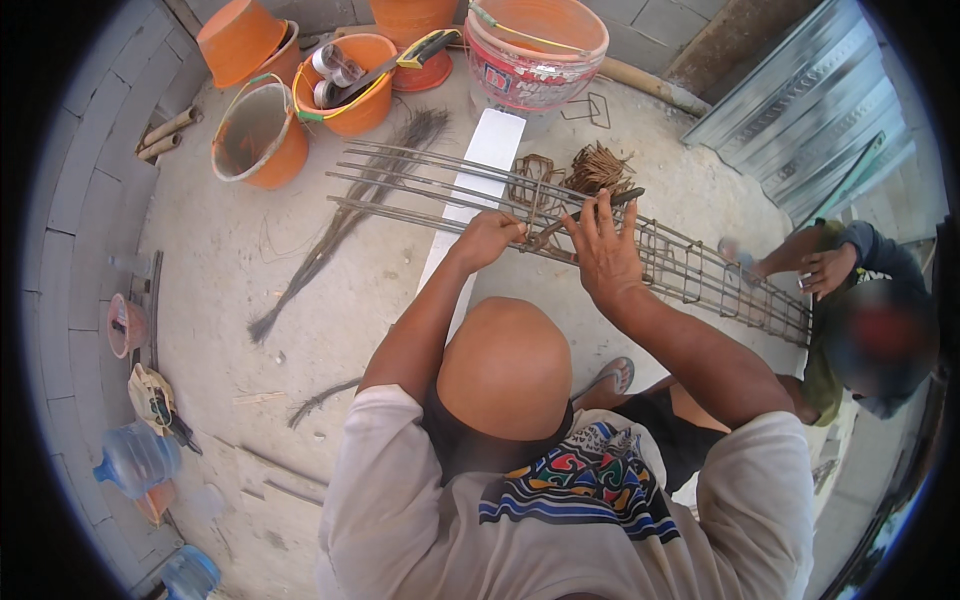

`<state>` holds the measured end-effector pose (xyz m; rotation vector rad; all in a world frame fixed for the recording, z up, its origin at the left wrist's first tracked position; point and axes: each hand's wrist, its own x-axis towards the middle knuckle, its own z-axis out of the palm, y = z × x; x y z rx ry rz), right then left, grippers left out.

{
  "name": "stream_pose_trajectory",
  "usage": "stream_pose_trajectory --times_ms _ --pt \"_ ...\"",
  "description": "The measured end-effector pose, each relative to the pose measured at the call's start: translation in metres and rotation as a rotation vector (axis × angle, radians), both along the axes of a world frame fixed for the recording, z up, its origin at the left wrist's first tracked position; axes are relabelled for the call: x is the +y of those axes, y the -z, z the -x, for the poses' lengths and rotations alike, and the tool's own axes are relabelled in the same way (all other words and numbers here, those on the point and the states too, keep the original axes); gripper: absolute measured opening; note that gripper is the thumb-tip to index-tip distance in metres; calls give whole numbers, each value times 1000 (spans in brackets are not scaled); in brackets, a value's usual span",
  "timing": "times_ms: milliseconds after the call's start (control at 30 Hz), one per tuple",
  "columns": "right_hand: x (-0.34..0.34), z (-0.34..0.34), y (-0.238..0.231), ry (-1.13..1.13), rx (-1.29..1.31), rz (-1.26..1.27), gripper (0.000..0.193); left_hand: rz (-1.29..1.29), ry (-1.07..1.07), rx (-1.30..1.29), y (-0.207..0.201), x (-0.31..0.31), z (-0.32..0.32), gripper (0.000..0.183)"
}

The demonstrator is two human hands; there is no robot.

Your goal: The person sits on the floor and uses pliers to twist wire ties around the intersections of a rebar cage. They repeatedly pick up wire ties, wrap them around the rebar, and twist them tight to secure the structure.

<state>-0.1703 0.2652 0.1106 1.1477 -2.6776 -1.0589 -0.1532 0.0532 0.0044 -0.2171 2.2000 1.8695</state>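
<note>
A long cage of thin steel reinforcing bars [690,262] with square stirrups runs across in front of me, its bare bar ends to the left. My left hand [490,241] pinches at the near bars, beside a stirrup; what lies between the fingertips is too small to make out. My right hand [610,258] has its fingers over the handles of pincers [628,197], whose jaw end rests at the bars near my left fingertips. Partly under the cage are loose stirrups [532,178] and a bundle of short rusty tie wires [598,167].
A white board [492,143] passes beneath the cage. Long wire strands [325,258] lie to the left. Orange buckets [262,140], one holding a handsaw [425,50], and a large pail [535,60] stand at the back. Another person [870,310] sits at the cage's right end, near corrugated metal sheets [790,100].
</note>
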Motion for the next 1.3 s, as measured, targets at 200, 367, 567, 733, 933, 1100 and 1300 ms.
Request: stream_pose_trajectory --times_ms 200,367,567,733,933,1100,1300 --pt "-14 -9 -1 -59 83 -103 55 14 33 15 7 -2 2 36" --pt "-29 -1 -14 75 -274 -261 35 67 23 23 -8 7 0 32" --pt "-38 28 -17 299 -899 -22 31 217 146 407 -6 33 -9 31" --pt "3 5 6 673 -1087 324 46 291 496 597 -2 50 -21 45" --pt "8 -46 44 810 -917 582 46 499 442 1001 41 63 -19 32" --pt "-15 -31 -41 647 -832 221 42 454 309 952 36 73 -11 26" --pt "15 -40 -12 -214 148 103 49 423 445 647 2 80 4 29"
